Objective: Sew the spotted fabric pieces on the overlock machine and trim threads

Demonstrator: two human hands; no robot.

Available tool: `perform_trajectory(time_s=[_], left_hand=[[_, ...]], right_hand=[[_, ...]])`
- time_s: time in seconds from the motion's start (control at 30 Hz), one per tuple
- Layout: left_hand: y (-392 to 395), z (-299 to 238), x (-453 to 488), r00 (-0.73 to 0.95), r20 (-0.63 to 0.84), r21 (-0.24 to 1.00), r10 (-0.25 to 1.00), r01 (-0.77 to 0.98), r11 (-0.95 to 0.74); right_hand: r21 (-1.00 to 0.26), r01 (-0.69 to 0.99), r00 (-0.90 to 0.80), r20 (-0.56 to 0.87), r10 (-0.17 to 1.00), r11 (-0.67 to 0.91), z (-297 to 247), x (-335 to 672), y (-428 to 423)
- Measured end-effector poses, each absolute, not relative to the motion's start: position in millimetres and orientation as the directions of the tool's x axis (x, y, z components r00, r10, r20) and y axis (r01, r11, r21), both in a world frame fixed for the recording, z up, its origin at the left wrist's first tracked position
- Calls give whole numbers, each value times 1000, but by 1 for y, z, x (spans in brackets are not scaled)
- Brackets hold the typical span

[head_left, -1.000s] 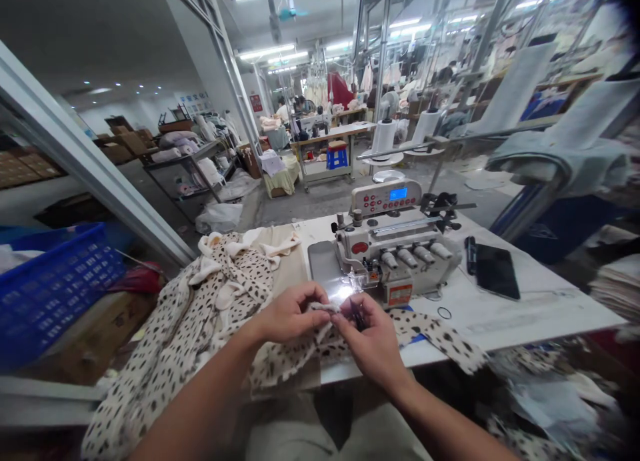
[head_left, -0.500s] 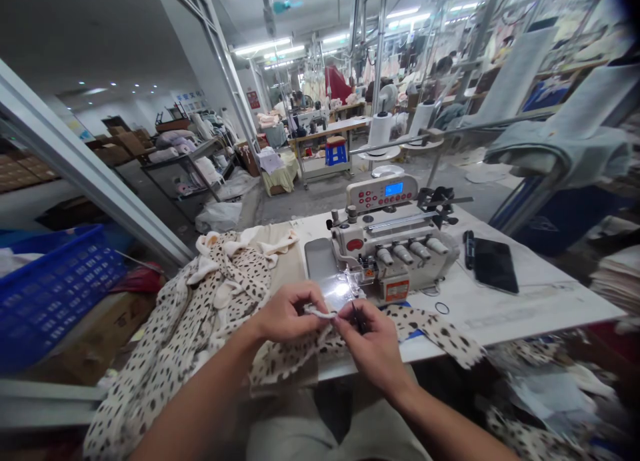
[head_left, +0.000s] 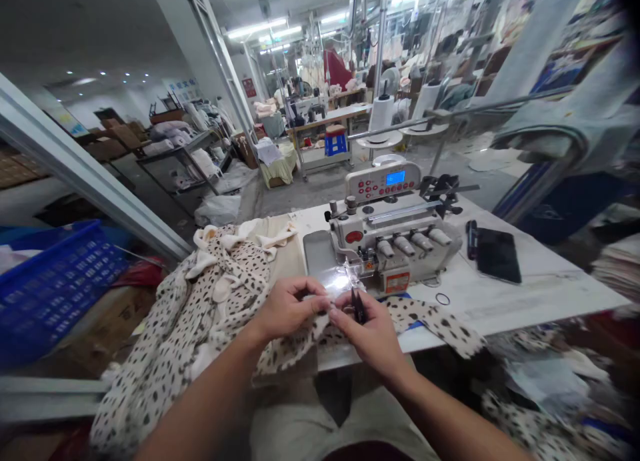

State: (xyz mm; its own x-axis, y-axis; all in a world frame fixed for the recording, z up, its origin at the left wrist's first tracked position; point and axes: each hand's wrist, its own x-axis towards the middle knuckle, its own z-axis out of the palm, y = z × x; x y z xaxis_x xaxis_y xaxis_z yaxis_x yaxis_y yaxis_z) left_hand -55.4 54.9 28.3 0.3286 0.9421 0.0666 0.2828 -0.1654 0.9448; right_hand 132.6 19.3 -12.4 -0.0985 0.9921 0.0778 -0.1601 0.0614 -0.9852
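Sewing table (head_left: 530, 301) edge runs beneath left hand (head_left: 290, 307) and right hand (head_left: 367, 334).

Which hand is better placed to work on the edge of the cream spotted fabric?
Probably the right hand: it holds the small black pointed tool, while the left hand pinches the fabric.

The left hand (head_left: 290, 307) and right hand (head_left: 373, 337) are bare, as are the forearms (head_left: 200, 401); pale khaki trousers (head_left: 300, 434) cover the lap, above a dark maroon garment (head_left: 360, 453) at the view's bottom edge.
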Motion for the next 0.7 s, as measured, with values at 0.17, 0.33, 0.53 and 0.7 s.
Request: perform_trajectory(time_s=[0.17, 0.33, 0.53, 0.7], left_hand=[[54, 30, -56, 374, 148, 937, 915, 244, -251], [53, 30, -54, 393, 201, 909, 897, 266, -320], [52, 29, -53, 344, 216, 893, 914, 309, -327], [50, 23, -51, 306, 203, 897, 930, 322, -302]], right_hand=[[-975, -220, -175, 19, 984, -20, -11, 134, 23], [-989, -117, -168, 108, 980, 89, -5, 133, 22], [-987, -1, -87, 158, 984, 159, -5, 135, 21], [-993, 30, -56, 110, 992, 112, -7, 135, 20]])
